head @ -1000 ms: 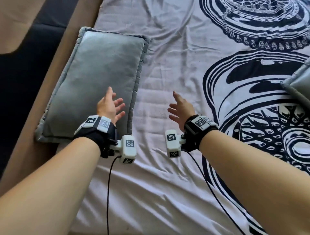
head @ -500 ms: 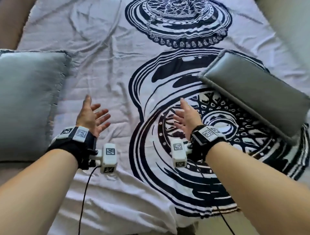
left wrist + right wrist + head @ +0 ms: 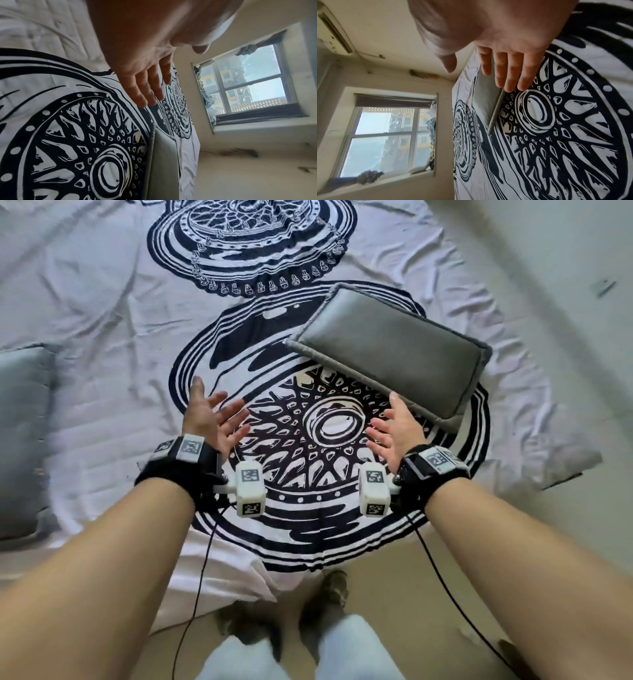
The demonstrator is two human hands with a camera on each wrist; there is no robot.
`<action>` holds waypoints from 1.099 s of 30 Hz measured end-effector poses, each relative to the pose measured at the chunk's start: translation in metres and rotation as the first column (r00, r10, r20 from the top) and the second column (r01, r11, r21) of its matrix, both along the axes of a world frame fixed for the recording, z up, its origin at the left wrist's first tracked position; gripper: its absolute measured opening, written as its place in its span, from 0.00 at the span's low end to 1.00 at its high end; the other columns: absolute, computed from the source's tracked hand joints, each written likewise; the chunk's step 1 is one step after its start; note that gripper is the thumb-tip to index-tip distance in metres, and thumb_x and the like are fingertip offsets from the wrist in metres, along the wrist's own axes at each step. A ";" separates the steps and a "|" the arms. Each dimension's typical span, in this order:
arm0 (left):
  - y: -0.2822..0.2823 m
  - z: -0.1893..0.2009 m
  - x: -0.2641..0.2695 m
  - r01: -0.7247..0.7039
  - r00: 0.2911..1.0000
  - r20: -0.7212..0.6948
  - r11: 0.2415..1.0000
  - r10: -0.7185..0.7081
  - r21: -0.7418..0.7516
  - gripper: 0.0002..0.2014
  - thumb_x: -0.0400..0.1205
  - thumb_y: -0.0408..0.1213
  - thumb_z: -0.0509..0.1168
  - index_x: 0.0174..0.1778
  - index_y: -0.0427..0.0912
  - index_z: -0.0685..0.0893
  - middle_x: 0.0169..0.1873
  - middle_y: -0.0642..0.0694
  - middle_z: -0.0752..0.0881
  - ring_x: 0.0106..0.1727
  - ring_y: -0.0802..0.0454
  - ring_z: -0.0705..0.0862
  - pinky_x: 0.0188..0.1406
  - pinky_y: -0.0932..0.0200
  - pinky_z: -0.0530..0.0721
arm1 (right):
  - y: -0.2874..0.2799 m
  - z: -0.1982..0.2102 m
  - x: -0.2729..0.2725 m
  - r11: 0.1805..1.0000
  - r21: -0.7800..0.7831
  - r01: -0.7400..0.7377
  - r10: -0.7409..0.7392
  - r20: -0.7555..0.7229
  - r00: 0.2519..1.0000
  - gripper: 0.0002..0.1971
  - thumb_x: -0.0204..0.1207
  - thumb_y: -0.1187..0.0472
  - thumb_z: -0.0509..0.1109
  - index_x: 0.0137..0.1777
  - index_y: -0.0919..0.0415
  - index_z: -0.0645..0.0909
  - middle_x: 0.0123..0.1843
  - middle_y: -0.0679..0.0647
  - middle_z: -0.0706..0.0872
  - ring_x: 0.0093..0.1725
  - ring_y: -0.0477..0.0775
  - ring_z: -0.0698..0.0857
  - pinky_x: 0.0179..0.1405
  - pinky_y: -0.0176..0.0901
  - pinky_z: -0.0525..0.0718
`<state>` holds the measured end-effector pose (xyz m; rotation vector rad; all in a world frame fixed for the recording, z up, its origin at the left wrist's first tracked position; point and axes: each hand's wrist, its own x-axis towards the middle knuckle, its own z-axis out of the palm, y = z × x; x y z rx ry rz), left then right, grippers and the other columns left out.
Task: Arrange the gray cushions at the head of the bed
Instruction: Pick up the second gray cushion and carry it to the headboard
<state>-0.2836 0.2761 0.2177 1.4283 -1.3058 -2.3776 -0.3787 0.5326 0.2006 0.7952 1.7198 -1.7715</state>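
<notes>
A gray cushion (image 3: 390,350) lies slanted on the patterned bedsheet (image 3: 109,313), right of centre in the head view; it also shows in the left wrist view (image 3: 163,155) and right wrist view (image 3: 485,94). A second, lighter gray cushion (image 3: 20,436) lies at the bed's left edge. My right hand (image 3: 394,426) hovers open just before the slanted cushion's near edge, fingers straight, holding nothing. My left hand (image 3: 212,416) is open with fingers spread above the sheet's wheel print, well clear of both cushions.
The sheet hangs over the near bed edge (image 3: 219,587); beige floor (image 3: 394,594) and my feet are below it. A pale wall (image 3: 565,251) runs along the right. A window (image 3: 248,86) is beyond the bed. Cables trail from both wrists.
The view has swung right: the light cushion slid to the left edge and the slanted cushion came toward centre. Both open hands moved right, the right one nearing that cushion's edge.
</notes>
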 end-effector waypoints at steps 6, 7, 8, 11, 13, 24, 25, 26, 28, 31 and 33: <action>0.028 0.045 0.006 0.064 0.997 -0.052 0.998 -0.063 0.010 0.31 0.81 0.68 0.53 0.62 0.44 0.79 0.63 0.39 0.87 0.62 0.42 0.87 0.65 0.44 0.82 | 0.039 0.051 0.017 0.994 -0.054 0.091 -0.094 -0.063 0.994 0.30 0.83 0.36 0.62 0.74 0.58 0.75 0.72 0.60 0.82 0.64 0.59 0.85 0.67 0.56 0.82; 0.032 0.049 0.010 0.077 0.995 -0.063 0.997 -0.076 0.020 0.31 0.81 0.68 0.54 0.63 0.44 0.79 0.63 0.39 0.87 0.63 0.41 0.87 0.65 0.44 0.82 | 0.042 0.056 0.022 0.994 -0.053 0.098 -0.102 -0.073 0.992 0.26 0.82 0.36 0.63 0.68 0.57 0.77 0.70 0.61 0.83 0.64 0.59 0.86 0.69 0.58 0.82; 0.035 0.053 0.015 0.092 0.993 -0.075 0.995 -0.090 0.029 0.31 0.81 0.68 0.54 0.63 0.44 0.79 0.63 0.39 0.88 0.63 0.41 0.87 0.66 0.43 0.82 | 0.044 0.061 0.029 0.992 -0.058 0.116 -0.121 -0.082 0.989 0.24 0.82 0.36 0.63 0.63 0.56 0.78 0.69 0.61 0.84 0.64 0.60 0.87 0.70 0.59 0.82; 0.040 0.056 0.026 0.135 0.988 -0.080 0.990 -0.131 0.044 0.31 0.82 0.67 0.54 0.63 0.43 0.79 0.62 0.39 0.87 0.64 0.41 0.86 0.69 0.41 0.80 | 0.046 0.067 0.043 0.988 -0.077 0.137 -0.145 -0.101 0.984 0.29 0.82 0.36 0.63 0.72 0.58 0.75 0.68 0.61 0.84 0.63 0.59 0.86 0.68 0.59 0.82; 0.043 0.057 0.026 0.144 0.987 -0.072 0.988 -0.140 0.052 0.30 0.82 0.66 0.54 0.64 0.43 0.79 0.62 0.39 0.88 0.64 0.41 0.86 0.69 0.41 0.80 | 0.047 0.070 0.048 0.986 -0.066 0.151 -0.157 -0.111 0.981 0.33 0.82 0.35 0.63 0.76 0.59 0.73 0.69 0.61 0.84 0.62 0.59 0.86 0.68 0.58 0.83; 0.080 0.070 -0.011 0.269 0.959 -0.102 0.962 -0.263 0.048 0.27 0.83 0.65 0.52 0.59 0.46 0.81 0.59 0.41 0.88 0.62 0.42 0.86 0.65 0.43 0.82 | 0.076 0.090 0.026 0.973 -0.068 0.221 -0.231 -0.203 0.952 0.30 0.82 0.37 0.65 0.73 0.60 0.75 0.65 0.61 0.85 0.61 0.60 0.87 0.55 0.53 0.86; 0.085 0.070 -0.016 0.270 0.959 -0.098 0.962 -0.265 0.042 0.27 0.83 0.65 0.52 0.58 0.45 0.81 0.60 0.40 0.88 0.63 0.41 0.86 0.67 0.42 0.82 | 0.082 0.090 0.021 0.971 -0.070 0.227 -0.237 -0.202 0.950 0.30 0.82 0.37 0.65 0.72 0.60 0.75 0.65 0.61 0.85 0.61 0.60 0.87 0.54 0.53 0.86; 0.092 0.069 -0.022 0.266 0.960 -0.096 0.963 -0.262 0.035 0.27 0.84 0.65 0.52 0.59 0.45 0.81 0.61 0.40 0.88 0.63 0.41 0.86 0.68 0.42 0.81 | 0.088 0.089 0.015 0.971 -0.075 0.227 -0.237 -0.202 0.950 0.29 0.82 0.37 0.65 0.71 0.60 0.76 0.64 0.61 0.86 0.59 0.60 0.88 0.55 0.53 0.86; 0.111 0.067 -0.039 0.243 0.967 -0.079 0.970 -0.240 0.022 0.29 0.84 0.65 0.52 0.62 0.43 0.80 0.61 0.40 0.88 0.64 0.41 0.86 0.70 0.42 0.80 | 0.106 0.084 -0.003 0.971 -0.096 0.218 -0.233 -0.200 0.952 0.27 0.81 0.37 0.65 0.68 0.59 0.76 0.63 0.60 0.86 0.56 0.58 0.88 0.57 0.54 0.86; 0.141 0.065 -0.063 0.224 0.972 -0.081 0.975 -0.222 0.011 0.29 0.83 0.65 0.52 0.62 0.43 0.81 0.54 0.42 0.89 0.60 0.42 0.87 0.66 0.45 0.81 | 0.133 0.078 -0.031 0.970 -0.129 0.208 -0.230 -0.186 0.955 0.25 0.81 0.37 0.65 0.64 0.58 0.76 0.60 0.60 0.86 0.53 0.59 0.87 0.60 0.56 0.85; 0.166 0.063 -0.087 0.207 0.974 -0.089 0.978 -0.207 -0.010 0.30 0.83 0.66 0.53 0.64 0.43 0.80 0.51 0.43 0.88 0.57 0.43 0.87 0.63 0.46 0.82 | 0.155 0.077 -0.058 0.964 -0.177 0.199 -0.230 -0.177 0.957 0.24 0.81 0.37 0.66 0.61 0.57 0.76 0.58 0.59 0.86 0.54 0.59 0.87 0.57 0.55 0.85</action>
